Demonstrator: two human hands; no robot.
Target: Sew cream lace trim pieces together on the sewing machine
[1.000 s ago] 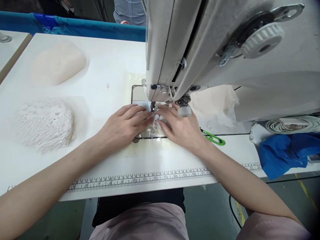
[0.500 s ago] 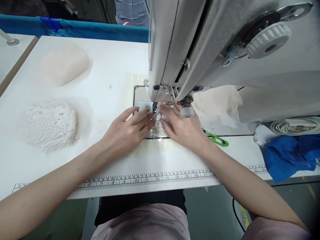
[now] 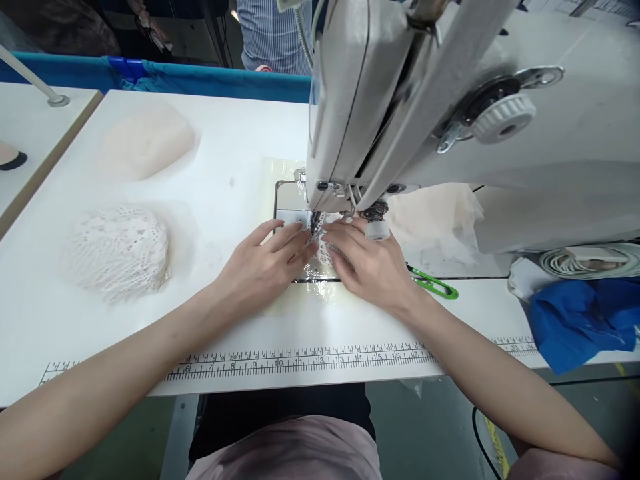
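Observation:
A small piece of white lace (image 3: pixel 324 253) lies under the presser foot (image 3: pixel 315 222) of a sewing machine (image 3: pixel 345 100). My left hand (image 3: pixel 267 261) rests palm down to the left of the foot. Its fingers are stretched and apart, the tips at the needle plate (image 3: pixel 292 199) and the lace's left edge. From the other side, my right hand (image 3: pixel 367 260) lies over the lace with its fingers extended and the thumb set apart. Part of the lace is hidden beneath the fingers. Just right of that hand lie green thread snips (image 3: pixel 434 285), partly covered by the wrist.
On the left of the white table (image 3: pixel 235 147) sit a white lace pile (image 3: pixel 120 250) and pale beige pieces (image 3: pixel 150 143). Sheer beige fabric (image 3: pixel 435 210) lies under the machine arm. Blue cloth (image 3: pixel 583 320) and a coiled tape (image 3: pixel 595 259) are at right. A person (image 3: pixel 273 37) stands beyond.
The camera view has shifted, so the table and machine appear slightly lower and the machine head looks different in angle. Both hands stay at the presser foot with almost the same pose.

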